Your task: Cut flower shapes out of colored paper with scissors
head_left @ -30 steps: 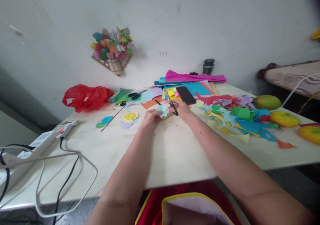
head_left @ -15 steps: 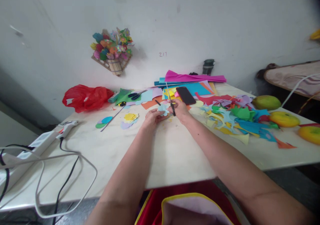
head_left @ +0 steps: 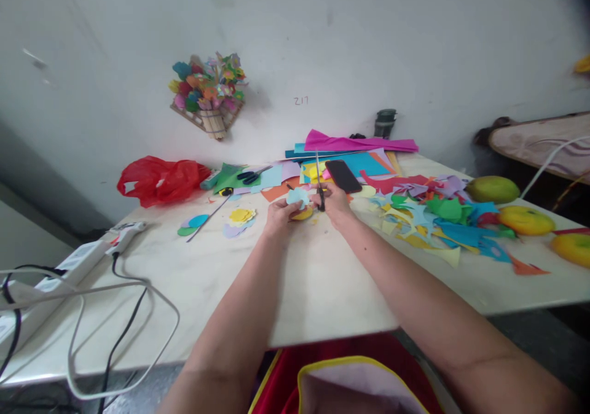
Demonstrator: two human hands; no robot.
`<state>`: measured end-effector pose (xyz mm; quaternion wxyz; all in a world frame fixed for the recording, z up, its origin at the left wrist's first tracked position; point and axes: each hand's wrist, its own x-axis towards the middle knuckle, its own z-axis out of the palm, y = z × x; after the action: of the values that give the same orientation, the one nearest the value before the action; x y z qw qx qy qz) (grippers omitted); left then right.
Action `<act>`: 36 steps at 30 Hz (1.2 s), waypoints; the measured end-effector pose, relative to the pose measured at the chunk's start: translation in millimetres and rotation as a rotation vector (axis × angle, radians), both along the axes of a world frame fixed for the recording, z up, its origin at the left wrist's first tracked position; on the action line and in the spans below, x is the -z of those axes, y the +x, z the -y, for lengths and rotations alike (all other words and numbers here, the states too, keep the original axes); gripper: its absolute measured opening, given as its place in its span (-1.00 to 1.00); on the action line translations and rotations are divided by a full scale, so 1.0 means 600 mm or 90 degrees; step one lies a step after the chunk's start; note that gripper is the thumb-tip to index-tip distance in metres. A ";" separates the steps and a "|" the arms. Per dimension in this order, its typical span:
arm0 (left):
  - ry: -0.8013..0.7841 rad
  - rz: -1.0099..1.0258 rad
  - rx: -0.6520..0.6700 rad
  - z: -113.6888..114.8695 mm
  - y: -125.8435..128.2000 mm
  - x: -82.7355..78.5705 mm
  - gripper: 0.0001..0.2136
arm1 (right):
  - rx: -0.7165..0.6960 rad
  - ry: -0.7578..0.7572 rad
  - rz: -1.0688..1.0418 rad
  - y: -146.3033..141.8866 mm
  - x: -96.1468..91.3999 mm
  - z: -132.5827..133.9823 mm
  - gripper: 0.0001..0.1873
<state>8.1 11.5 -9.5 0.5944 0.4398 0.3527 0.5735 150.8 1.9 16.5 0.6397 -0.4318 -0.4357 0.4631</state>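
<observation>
My left hand (head_left: 279,215) pinches a light blue paper flower (head_left: 297,198) with a scalloped edge. A yellow-orange paper piece (head_left: 303,215) shows just below it. Close by on the right, my right hand (head_left: 334,203) is closed on a pair of scissors (head_left: 321,199), its blades pointing up and away, apart from the paper. Left of my left hand lie yellow paper flowers (head_left: 242,217) on lilac ones, and a small group of green and blue paper circles (head_left: 198,221). A black phone (head_left: 343,176) rests just beyond my right hand.
Paper scraps (head_left: 442,217) are heaped at right beside several mangoes (head_left: 526,220). Coloured paper sheets (head_left: 359,163), dark scissors (head_left: 249,176) and a red plastic bag (head_left: 161,179) lie along the back. A power strip (head_left: 74,265) with loose cables occupies the left side.
The light blue flower has turned in my left hand and moved slightly up and left. The scissors have swung more upright and shifted a little right. The yellow-orange piece shows more.
</observation>
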 end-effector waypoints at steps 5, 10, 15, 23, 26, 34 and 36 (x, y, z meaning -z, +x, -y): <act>-0.007 0.060 -0.031 0.002 -0.009 -0.009 -0.71 | -0.076 -0.021 0.074 0.035 -0.003 0.003 -0.60; -0.046 0.079 -0.049 0.003 -0.014 -0.014 -0.81 | -0.222 -0.029 0.213 0.056 0.001 0.006 -0.64; -0.061 0.101 -0.064 0.001 -0.019 -0.012 -0.87 | -0.300 -0.043 0.299 0.062 0.003 0.007 -0.67; -0.050 0.124 -0.045 -0.007 -0.023 0.000 -0.90 | -0.371 -0.074 0.351 0.058 0.006 0.009 -0.70; -0.056 0.127 -0.044 -0.006 -0.023 0.000 -0.92 | -0.377 -0.078 0.349 0.057 0.006 0.010 -0.69; -0.065 0.122 -0.009 -0.004 -0.022 -0.002 -0.92 | -0.367 -0.080 0.362 0.052 0.004 0.014 -0.66; -0.066 0.123 -0.006 -0.004 -0.022 -0.001 -0.92 | -0.361 -0.083 0.363 0.050 0.003 0.015 -0.66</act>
<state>-5.2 14.2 -9.1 0.6448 0.3496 0.3252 0.5969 180.6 -7.3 14.5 0.3110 -0.4453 -0.6673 0.5096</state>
